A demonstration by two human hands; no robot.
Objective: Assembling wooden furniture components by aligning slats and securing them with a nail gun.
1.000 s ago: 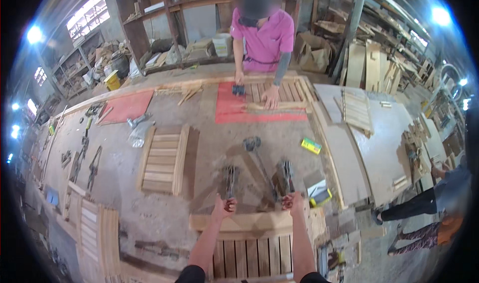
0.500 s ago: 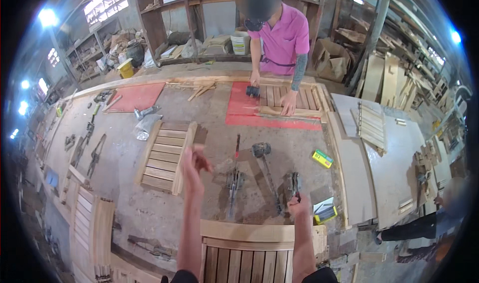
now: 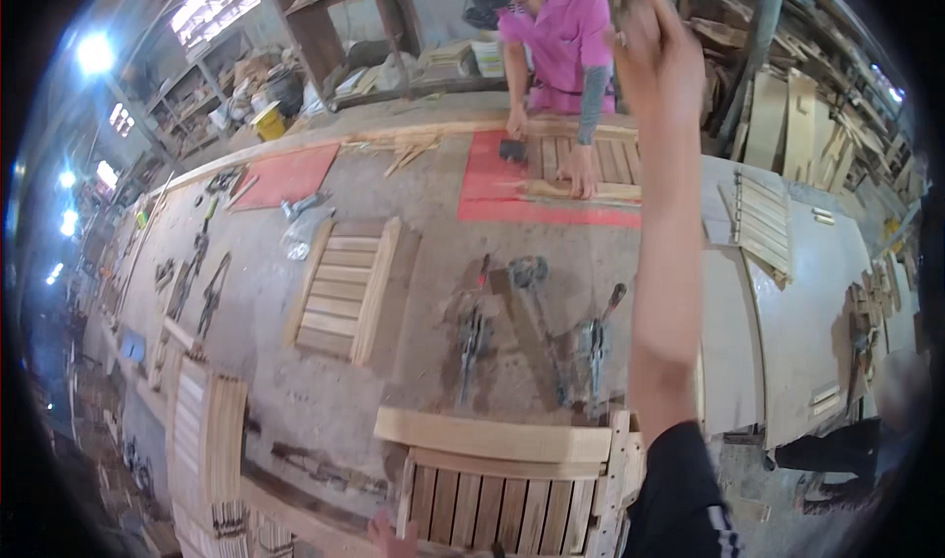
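Note:
My right hand (image 3: 661, 51) is raised high at the upper right with its arm outstretched. Its fingers look partly bent, but they are blurred and I cannot make out anything in them. My left hand (image 3: 392, 536) is low, beside the lower left corner of a slatted wooden panel (image 3: 477, 504). Motion smears its fingers, so whether it grips the panel is unclear. A pale wooden rail (image 3: 492, 435) lies along the panel's far edge. Beyond it stand two metal toggle clamps, one on the left (image 3: 472, 341) and one on the right (image 3: 596, 346), with a black-headed mallet (image 3: 529, 271) between them.
Another slatted panel (image 3: 343, 287) lies left of the clamps. Across the worktable a person in a pink shirt (image 3: 566, 36) works with a mallet (image 3: 512, 151) on a slatted panel over a red sheet (image 3: 482, 199). Stacked slatted panels (image 3: 226, 440) stand at the left; boards (image 3: 728, 341) lie right.
My right hand has left the right clamp's lever and swung up and away. My left hand has dropped from above the table to the near panel. The view has shifted.

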